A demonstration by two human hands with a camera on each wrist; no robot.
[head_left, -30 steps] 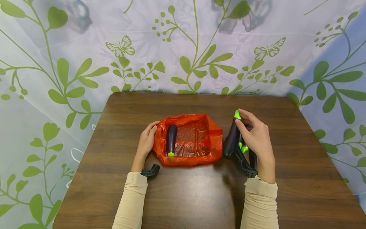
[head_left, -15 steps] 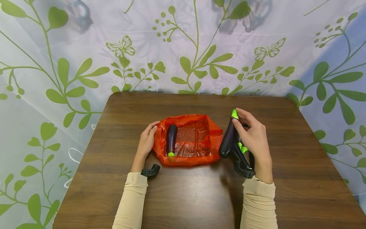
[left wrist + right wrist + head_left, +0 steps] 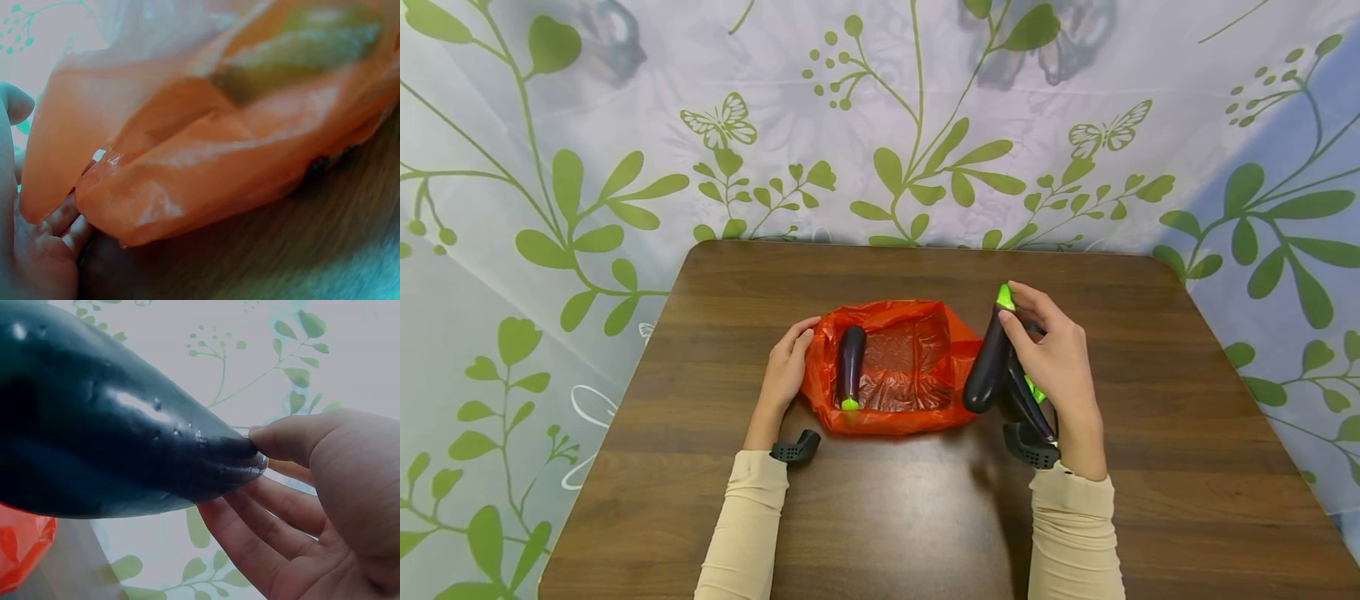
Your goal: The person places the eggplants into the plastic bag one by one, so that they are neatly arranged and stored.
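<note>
A red plastic bag (image 3: 891,423) lies on the table with its mouth spread wide. Inside, along its left side, rests a dark purple eggplant (image 3: 852,362) with its green cap towards me. My left hand (image 3: 785,367) holds the bag's left edge; in the left wrist view the plastic (image 3: 156,194) runs between thumb and fingers. Just off the bag's right side, my right hand (image 3: 1054,358) pinches another eggplant (image 3: 987,367) by its green stem end. That eggplant (image 3: 119,425) hangs tilted, thick end down. Beneath the right hand lie more eggplants (image 3: 1028,396), partly hidden.
A brown wooden table (image 3: 880,517) carries everything. Behind it hangs a pale cloth (image 3: 820,125) printed with green leaves and butterflies. Dark wrist mounts (image 3: 796,447) sit at both wrists.
My right hand has moved left with the eggplant, bringing its lower end to the bag's right edge. The left hand and the eggplant in the bag have stayed put.
</note>
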